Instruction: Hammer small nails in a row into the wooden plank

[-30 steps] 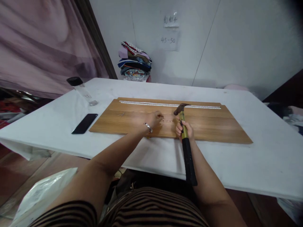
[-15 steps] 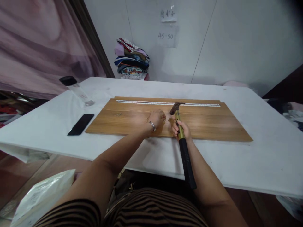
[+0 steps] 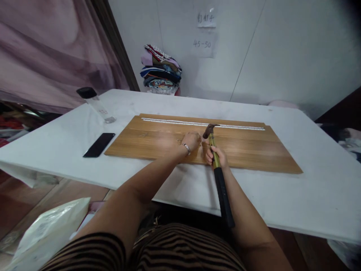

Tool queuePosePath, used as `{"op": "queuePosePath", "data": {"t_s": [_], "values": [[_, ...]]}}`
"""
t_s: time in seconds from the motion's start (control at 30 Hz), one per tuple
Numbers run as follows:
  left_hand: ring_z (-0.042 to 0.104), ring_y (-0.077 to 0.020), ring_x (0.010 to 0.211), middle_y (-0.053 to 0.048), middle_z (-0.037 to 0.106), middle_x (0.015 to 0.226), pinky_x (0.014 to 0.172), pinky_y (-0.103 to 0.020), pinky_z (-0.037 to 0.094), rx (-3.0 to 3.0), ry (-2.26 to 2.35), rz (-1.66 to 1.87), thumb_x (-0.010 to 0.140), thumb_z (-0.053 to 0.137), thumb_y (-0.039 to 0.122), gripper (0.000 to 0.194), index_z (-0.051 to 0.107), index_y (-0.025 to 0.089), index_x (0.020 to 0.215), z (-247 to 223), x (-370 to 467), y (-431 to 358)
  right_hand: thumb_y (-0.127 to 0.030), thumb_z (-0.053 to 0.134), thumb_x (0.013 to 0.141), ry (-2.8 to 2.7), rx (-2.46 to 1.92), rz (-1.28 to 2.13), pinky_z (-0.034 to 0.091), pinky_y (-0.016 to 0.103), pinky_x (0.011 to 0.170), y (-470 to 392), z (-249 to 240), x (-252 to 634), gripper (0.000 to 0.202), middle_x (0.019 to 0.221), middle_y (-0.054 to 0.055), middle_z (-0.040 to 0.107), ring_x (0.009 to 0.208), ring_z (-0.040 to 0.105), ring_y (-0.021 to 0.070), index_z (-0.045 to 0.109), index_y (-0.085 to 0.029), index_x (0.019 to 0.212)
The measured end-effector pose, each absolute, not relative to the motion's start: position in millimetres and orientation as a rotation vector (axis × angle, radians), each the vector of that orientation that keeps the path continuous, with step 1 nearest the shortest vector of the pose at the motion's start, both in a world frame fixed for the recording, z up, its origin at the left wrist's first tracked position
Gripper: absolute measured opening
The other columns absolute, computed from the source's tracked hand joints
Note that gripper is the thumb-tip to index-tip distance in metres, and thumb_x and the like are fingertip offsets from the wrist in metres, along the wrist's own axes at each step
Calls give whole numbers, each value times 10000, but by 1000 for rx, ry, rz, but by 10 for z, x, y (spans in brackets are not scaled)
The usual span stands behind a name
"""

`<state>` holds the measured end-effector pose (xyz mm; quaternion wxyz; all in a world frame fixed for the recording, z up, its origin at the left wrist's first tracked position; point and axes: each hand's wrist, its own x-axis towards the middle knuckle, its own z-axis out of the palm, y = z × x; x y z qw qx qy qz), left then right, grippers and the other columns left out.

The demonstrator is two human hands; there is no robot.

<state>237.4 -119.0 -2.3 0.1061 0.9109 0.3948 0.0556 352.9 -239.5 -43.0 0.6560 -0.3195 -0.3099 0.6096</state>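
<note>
Fingers of the left hand [image 3: 191, 140] bunch low on the wooden board [image 3: 248, 148], seemingly pinching something too small to see, steadying it. Just beside, the right hand [image 3: 216, 157] grips the hammer [image 3: 214, 158] high on the handle, head poised close for control.

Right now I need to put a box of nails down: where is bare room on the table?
Bare tabletop right of the wooden board. Also between phone and bottle. Crowded mid-board around the left hand, hammer and right hand.
</note>
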Motion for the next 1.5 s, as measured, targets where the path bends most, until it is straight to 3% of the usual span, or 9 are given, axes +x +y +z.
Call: {"op": "queuePosePath", "data": {"t_s": [0.27, 0.37, 0.57, 0.93, 1.5], "values": [[597, -224, 1258, -77, 686, 1331, 1111, -357, 421, 2567, 1274, 533, 930, 564, 271, 390, 664, 231, 1306, -175, 1985, -1077, -370, 689, 798, -761, -638, 1432, 307, 209, 331, -2461, -386, 3492, 373, 509, -104, 449, 367, 401, 107, 615, -233, 1136], [568, -245, 1297, -85, 647, 1398, 1145, -387, 398, 2494, 1485, 597, 945, 532, 305, 395, 658, 234, 1313, -192, 1764, -812, -378, 683, 807, -773, -664, 1421, 293, 205, 329, -2472, -394, 3474, 380, 512, -104, 450, 360, 396, 100, 614, -226, 1148], [488, -293, 1370, -128, 591, 1453, 1130, -464, 371, 2404, 1810, 331, 982, 421, 398, 421, 670, 202, 1259, -346, 1521, -513, -381, 687, 788, -741, -777, 1457, 274, 210, 324, -2439, -484, 3447, 375, 494, -102, 453, 356, 396, 105, 609, -206, 1110], [476, -305, 1344, -137, 604, 1401, 1100, -466, 354, 2383, 1809, 305, 975, 385, 474, 489, 667, 205, 1271, -360, 1538, -511, -385, 675, 797, -772, -776, 1418, 275, 219, 339, -2523, -364, 3429, 369, 501, -102, 431, 363, 370, 103, 627, -222, 1125], [472, -317, 1334, -137, 596, 1393, 1104, -484, 341, 2354, 1820, 331, 951, 411, 443, 463, 674, 230, 1266, -320, 1577, -524, -370, 675, 824, -773, -795, 1440, 277, 209, 330, -2556, -380, 3379, 364, 494, -104, 453, 352, 396, 100, 620, -207, 1144]]}}
